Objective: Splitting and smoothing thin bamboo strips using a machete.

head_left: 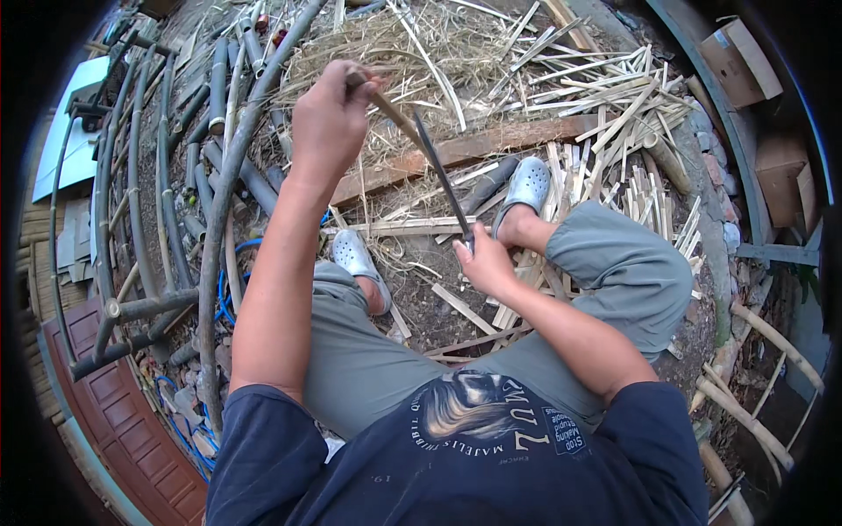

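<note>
- the left hand is raised above the left part of the wooden beam, its fingers pinched around one end of a thin bamboo strip.
- the strip slants down from that hand, its lower end in front of the beam.
- the right hand is on the person's side of the beam, fingers closed around the handle of a long, dark knife.
- the knife's blade points up and away, passing in front of the beam, its tip end by the strip's lower end (whether the two touch, i cannot tell).
- the right shoe, pale and full of holes, is near the beam on the person's side; the left shoe is below the beam's left end.
- curly shavings cover the ground beyond the beam.
- a heap of split strips lies over and around the beam's right end.
- a rack of dark poles stands well to the left of the beam.
- a cardboard box sits far to the beam's right.
</note>
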